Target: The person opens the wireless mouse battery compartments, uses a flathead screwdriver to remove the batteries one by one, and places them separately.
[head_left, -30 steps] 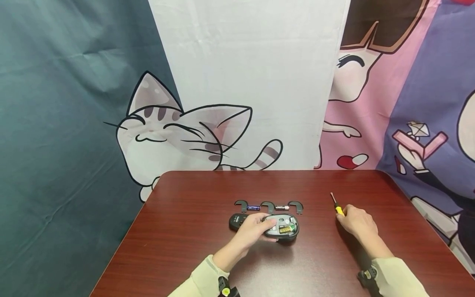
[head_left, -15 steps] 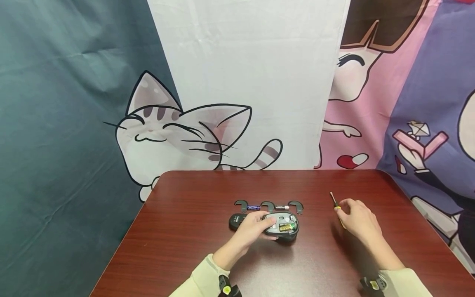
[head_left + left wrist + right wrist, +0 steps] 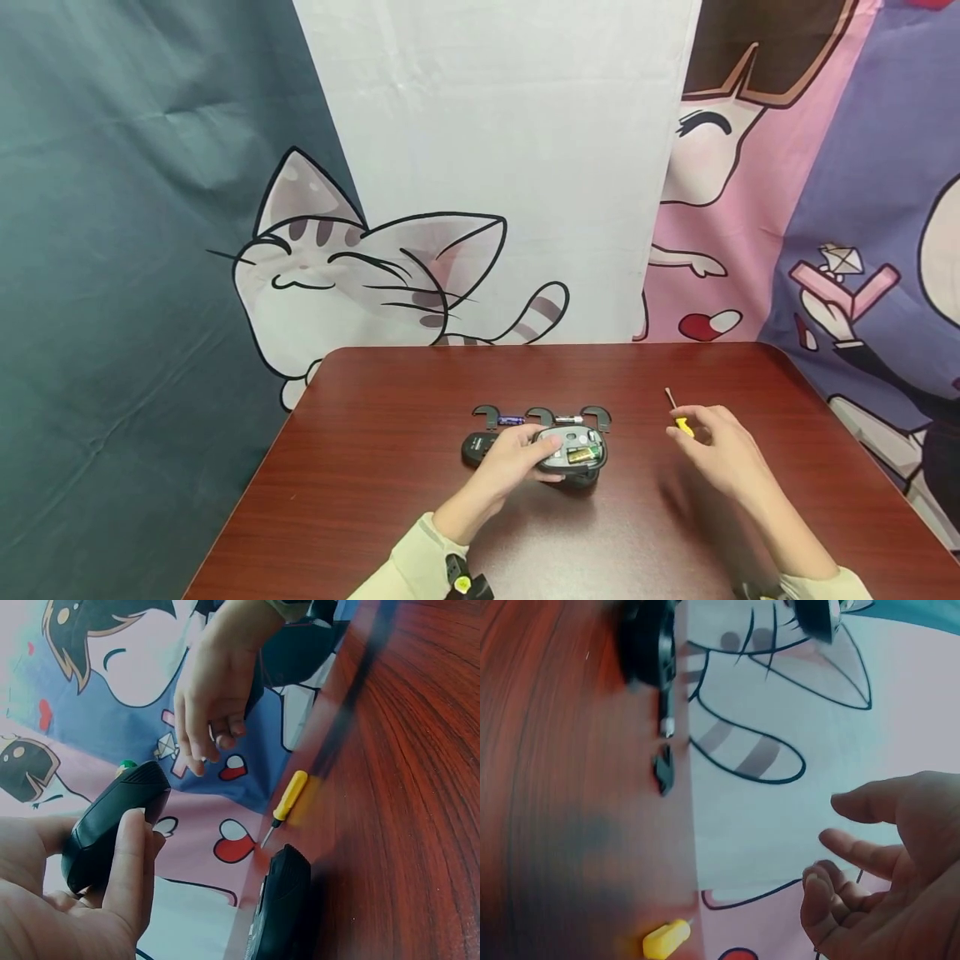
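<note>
My left hand (image 3: 510, 458) holds a computer mouse (image 3: 551, 463) by its left end, grey underside up, a green-and-gold battery (image 3: 582, 455) lying in its opened compartment. In the left wrist view its black side (image 3: 112, 825) faces the camera, raised off the tabletop. A second black mouse (image 3: 477, 450) rests on the table just left of that hand. A yellow-handled screwdriver (image 3: 290, 796) lies at the right. Close by it hovers my right hand (image 3: 885, 862), fingers loosely bent and nothing between them.
Behind the held mouse, several small parts form a row on the brown table (image 3: 360, 483): dark hook-shaped pieces (image 3: 597, 415) with a blue battery (image 3: 512, 421) and a silver battery (image 3: 568, 419) between them. A printed cloth backdrop (image 3: 525, 125) stands at the table's far edge.
My right hand has come off the screwdriver handle and drawn back slightly toward me, its fingers spreading. The screwdriver stays on the table. My left hand tilts the mouse a little.
</note>
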`<state>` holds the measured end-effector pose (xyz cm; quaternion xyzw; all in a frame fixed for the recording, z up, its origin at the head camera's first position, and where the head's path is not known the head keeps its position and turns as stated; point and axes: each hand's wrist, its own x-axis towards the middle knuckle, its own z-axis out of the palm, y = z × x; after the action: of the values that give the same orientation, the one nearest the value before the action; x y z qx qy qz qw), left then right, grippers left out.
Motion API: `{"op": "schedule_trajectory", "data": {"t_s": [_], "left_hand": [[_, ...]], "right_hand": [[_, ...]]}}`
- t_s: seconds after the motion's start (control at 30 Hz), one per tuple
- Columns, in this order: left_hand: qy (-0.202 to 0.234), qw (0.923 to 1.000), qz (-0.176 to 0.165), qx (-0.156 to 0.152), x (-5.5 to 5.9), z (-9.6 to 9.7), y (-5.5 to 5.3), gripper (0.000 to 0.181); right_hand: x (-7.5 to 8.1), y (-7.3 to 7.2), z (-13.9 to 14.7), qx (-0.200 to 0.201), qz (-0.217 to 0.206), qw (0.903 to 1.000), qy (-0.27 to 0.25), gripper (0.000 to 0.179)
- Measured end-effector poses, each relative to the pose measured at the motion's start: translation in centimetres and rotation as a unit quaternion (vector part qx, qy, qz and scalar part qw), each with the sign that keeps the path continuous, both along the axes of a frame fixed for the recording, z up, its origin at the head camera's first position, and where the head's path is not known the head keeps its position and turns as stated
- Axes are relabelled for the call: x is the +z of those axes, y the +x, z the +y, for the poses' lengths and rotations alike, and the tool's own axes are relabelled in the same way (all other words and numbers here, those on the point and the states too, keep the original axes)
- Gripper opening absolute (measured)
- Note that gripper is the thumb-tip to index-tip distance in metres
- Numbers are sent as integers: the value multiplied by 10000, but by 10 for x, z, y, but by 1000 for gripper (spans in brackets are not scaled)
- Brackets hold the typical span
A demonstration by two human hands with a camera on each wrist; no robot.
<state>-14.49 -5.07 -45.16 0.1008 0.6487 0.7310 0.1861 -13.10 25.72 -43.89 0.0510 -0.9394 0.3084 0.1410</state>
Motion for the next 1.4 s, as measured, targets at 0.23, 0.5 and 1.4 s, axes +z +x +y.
{"op": "schedule_trajectory", "data": {"t_s": [0.23,0.5,1.4], "left_hand": [[-19,9999,55,83,1,0,-1,37],[14,10000,66,30,2,1,0,37],[-47,10000,25,-48,2,10,3,37]], "right_hand": [[6,10,-10,395,356,9981,-315,25],[8,19,-21,671,486,9948,-595,25],[2,33,-56,1573,718,9750,-1392,31]]}}
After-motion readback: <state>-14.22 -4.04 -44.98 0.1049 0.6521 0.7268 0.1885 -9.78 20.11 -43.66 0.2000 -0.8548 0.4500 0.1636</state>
